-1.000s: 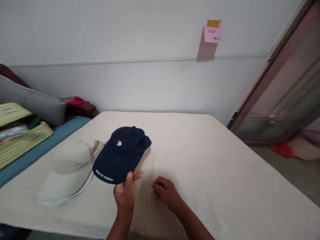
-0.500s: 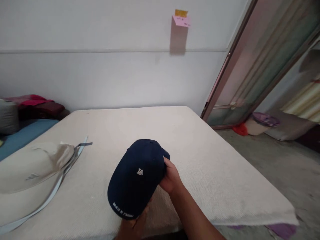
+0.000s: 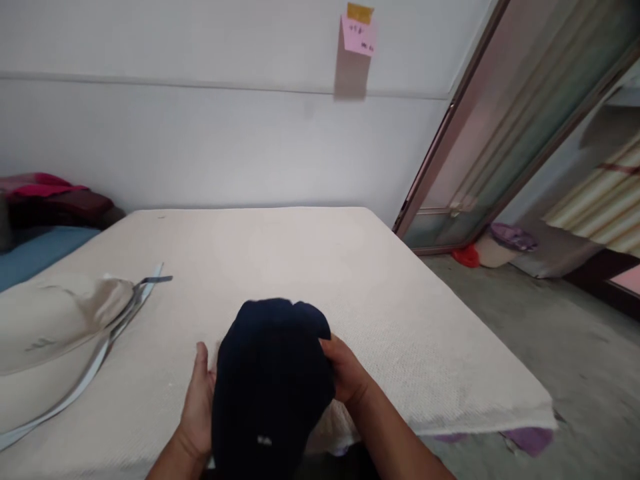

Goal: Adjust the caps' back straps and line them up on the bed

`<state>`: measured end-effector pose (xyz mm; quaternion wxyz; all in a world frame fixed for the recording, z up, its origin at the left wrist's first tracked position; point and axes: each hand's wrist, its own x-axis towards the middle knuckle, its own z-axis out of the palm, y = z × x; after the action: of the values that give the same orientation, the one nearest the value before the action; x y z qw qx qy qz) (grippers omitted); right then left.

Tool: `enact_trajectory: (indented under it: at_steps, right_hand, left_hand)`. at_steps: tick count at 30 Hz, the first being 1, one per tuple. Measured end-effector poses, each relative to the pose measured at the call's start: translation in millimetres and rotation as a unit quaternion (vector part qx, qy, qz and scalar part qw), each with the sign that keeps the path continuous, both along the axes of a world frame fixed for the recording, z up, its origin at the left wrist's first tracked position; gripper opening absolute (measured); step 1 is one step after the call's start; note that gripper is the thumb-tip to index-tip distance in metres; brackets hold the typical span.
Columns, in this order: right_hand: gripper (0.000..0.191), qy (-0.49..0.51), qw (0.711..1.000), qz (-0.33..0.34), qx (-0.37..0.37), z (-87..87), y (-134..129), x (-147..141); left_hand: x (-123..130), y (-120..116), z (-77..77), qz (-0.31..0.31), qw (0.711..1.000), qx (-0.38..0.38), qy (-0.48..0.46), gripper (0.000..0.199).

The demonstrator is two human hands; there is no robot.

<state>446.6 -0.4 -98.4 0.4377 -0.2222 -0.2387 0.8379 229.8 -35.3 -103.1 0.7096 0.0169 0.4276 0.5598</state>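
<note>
A dark navy cap (image 3: 273,380) is held up over the near edge of the covered table, its small light logo low on the front. My right hand (image 3: 345,370) grips the cap's right side, the thumb on the outside and the other fingers partly hidden behind it. My left hand (image 3: 199,407) is at the cap's left side with the thumb raised and apart from the fingers, which the cap partly hides. To the left lies a cream hat (image 3: 55,327) with a pale strap.
The table (image 3: 400,327) has a cream cover. Dark red and pink cloths (image 3: 60,197) lie on blue fabric at the far left. A pink note (image 3: 359,37) hangs on the wall. On the floor at right stands a bin (image 3: 500,247) beside something red.
The cap has tipped and come lower, so its brim lettering no longer shows. My left hand has moved from beneath the brim to the cap's left side, thumb raised. The view has shifted slightly.
</note>
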Motion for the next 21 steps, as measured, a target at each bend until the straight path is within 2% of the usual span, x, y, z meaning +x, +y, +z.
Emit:
enact_trajectory:
  at_steps: [2,4,7,11,14,16,19,21]
  right_hand:
    - [0.029,-0.019,0.998,0.064,0.010,-1.8,-10,-4]
    - [0.033,-0.033,0.991,0.127,0.017,-4.5,-17,-6]
    - [0.042,-0.035,0.983,0.178,0.022,-8.3,-21,-3]
    - [0.042,-0.021,0.985,0.174,0.008,-9.5,-19,6]
    - [0.032,-0.001,0.987,0.160,0.004,-8.5,-16,8]
    - [0.024,-0.003,0.989,0.149,0.007,-8.6,-14,7]
    - [0.019,-0.010,0.992,0.124,-0.002,-11.2,-11,7]
    - [0.020,-0.014,0.992,0.122,-0.004,-13.9,-10,10]
  left_hand:
    - [-10,1,5.9,-0.033,0.996,-0.072,-0.040,0.040]
    - [-19,0,7.6,-0.042,0.989,-0.130,-0.052,0.027]
    - [-26,-5,5.7,-0.038,0.991,-0.125,-0.018,0.011]
    - [-27,-18,1.0,-0.117,0.993,-0.025,0.022,0.019]
    - [-25,-24,0.1,-0.160,0.987,0.019,0.027,0.023]
    - [-24,-25,2.0,-0.155,0.988,0.002,0.017,0.018]
    - [-25,-22,5.1,-0.143,0.987,-0.066,-0.003,0.008]
    - [-28,-20,4.8,-0.152,0.986,-0.061,0.003,0.009]
